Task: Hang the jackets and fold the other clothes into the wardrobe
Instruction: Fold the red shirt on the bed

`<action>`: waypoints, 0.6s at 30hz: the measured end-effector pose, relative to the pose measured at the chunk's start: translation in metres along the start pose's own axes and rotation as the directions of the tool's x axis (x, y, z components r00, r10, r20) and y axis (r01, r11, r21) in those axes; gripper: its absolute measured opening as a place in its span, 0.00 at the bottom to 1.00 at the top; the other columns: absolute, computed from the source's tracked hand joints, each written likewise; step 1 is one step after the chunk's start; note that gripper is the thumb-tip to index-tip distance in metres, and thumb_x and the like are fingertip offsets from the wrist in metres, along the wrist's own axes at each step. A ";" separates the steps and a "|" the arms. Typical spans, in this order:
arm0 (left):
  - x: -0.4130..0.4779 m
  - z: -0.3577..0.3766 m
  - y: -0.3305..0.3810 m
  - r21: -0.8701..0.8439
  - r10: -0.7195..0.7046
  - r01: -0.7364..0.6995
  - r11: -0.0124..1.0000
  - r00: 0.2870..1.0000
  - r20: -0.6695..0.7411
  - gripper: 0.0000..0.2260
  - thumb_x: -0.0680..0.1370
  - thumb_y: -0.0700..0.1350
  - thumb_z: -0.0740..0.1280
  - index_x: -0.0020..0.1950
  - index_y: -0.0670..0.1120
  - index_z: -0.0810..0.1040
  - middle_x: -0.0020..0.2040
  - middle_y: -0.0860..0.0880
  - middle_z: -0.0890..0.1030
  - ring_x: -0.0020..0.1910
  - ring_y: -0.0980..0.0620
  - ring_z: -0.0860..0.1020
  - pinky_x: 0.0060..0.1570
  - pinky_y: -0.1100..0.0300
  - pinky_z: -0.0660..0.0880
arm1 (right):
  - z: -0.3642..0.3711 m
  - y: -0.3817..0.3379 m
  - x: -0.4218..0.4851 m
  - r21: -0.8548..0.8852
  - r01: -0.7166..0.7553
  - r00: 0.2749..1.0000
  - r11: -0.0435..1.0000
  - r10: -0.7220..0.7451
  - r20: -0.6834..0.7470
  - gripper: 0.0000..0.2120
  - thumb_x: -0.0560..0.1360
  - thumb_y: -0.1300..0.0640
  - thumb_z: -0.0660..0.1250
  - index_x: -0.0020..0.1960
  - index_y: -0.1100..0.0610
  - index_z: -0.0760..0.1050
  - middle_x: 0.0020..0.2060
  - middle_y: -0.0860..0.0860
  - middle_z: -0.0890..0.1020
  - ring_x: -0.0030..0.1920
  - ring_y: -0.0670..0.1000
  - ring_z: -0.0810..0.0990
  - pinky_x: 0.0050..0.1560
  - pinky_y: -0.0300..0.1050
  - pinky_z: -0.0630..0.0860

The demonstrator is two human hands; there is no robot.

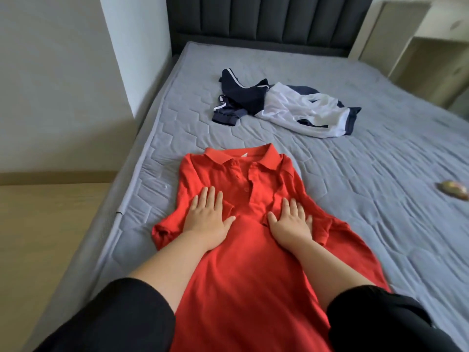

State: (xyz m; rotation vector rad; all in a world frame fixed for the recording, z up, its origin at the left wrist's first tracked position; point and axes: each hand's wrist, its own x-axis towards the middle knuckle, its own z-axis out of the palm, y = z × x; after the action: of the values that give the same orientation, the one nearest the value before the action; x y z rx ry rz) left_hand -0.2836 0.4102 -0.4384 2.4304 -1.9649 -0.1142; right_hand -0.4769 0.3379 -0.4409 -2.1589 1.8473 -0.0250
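A red polo shirt (243, 262) lies face up on the grey mattress (380, 186), collar pointing away from me, both short sleeves folded in over its chest. My left hand (208, 214) presses flat on the left folded sleeve with straight fingers. My right hand (291, 222) lies flat on the right folded sleeve the same way. Farther up the bed a navy and white jacket (286, 107) sits crumpled in a heap.
A dark padded headboard (264, 19) stands at the far end of the bed. A light wooden bedside unit (426, 54) is at the back right. Wooden floor (45, 237) runs along the bed's left side. A small roundish object (454, 190) lies near the mattress's right edge.
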 end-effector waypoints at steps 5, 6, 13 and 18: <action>0.002 0.002 -0.004 0.006 0.012 -0.012 1.000 1.000 -0.028 0.34 0.79 0.63 0.47 0.79 0.45 0.45 0.79 0.44 0.45 0.77 0.47 0.42 0.75 0.50 0.43 | 0.004 0.006 -0.016 0.068 0.096 0.984 0.993 -0.084 -0.159 0.31 0.79 0.42 0.52 0.78 0.55 0.51 0.78 0.54 0.52 0.77 0.53 0.48 0.75 0.54 0.44; 0.003 0.002 -0.003 0.006 0.015 -0.014 1.000 1.000 -0.016 0.34 0.79 0.63 0.47 0.79 0.45 0.45 0.79 0.44 0.45 0.77 0.47 0.42 0.75 0.50 0.43 | 0.007 0.007 -0.022 0.077 0.125 0.969 0.989 -0.106 -0.221 0.30 0.79 0.43 0.53 0.77 0.55 0.55 0.77 0.54 0.56 0.77 0.53 0.52 0.74 0.51 0.46; -0.004 0.010 -0.003 0.005 0.032 -0.031 0.999 0.985 -0.167 0.33 0.79 0.61 0.50 0.79 0.47 0.46 0.79 0.45 0.47 0.78 0.48 0.44 0.75 0.50 0.43 | -0.028 -0.008 0.001 0.240 0.121 0.899 0.963 -0.003 -0.439 0.18 0.77 0.46 0.58 0.45 0.60 0.78 0.48 0.58 0.79 0.55 0.61 0.73 0.54 0.53 0.68; 0.002 0.012 -0.004 0.035 0.109 -0.104 0.994 0.966 -0.234 0.31 0.79 0.58 0.51 0.79 0.50 0.45 0.79 0.46 0.46 0.77 0.49 0.42 0.74 0.48 0.42 | -0.053 -0.032 0.048 0.227 0.238 0.866 0.944 -0.100 -0.491 0.13 0.77 0.54 0.61 0.54 0.61 0.77 0.56 0.59 0.76 0.61 0.61 0.70 0.62 0.52 0.66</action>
State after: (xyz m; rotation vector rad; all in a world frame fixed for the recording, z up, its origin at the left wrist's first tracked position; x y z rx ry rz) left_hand -0.2804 0.4097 -0.4502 2.2237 -1.9922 0.1897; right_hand -0.4490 0.2843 -0.3914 -2.2323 1.7316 -0.8777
